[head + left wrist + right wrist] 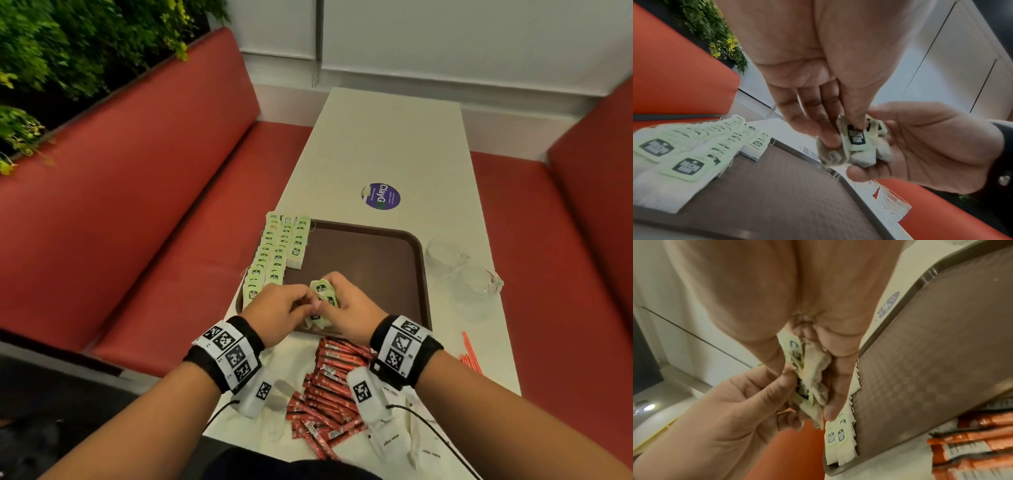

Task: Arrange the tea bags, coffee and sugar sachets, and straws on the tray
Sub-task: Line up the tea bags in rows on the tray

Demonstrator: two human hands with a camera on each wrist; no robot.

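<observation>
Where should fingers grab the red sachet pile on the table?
Judging by how they lie, take a few red coffee sachets at mid-length, across their narrow width, coming from above. They are long, flat sticks lying loosely overlapped on the table, so ends would fan out.

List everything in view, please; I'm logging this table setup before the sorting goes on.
Brown plastic tray: one, on the cream table.
Green-tagged tea bags in rows: many, along the tray's left side.
Bunch of tea bags: several, held over the tray's near edge.
Red coffee sachets: a pile, on the table before the tray.
White sugar sachets: a few, nearest the person.
Orange straws: several, right table edge.
Clear glass cups: two, right of the tray.
Purple round sticker: one, beyond the tray.
Left hand, right hand: both hold the bunch.
</observation>
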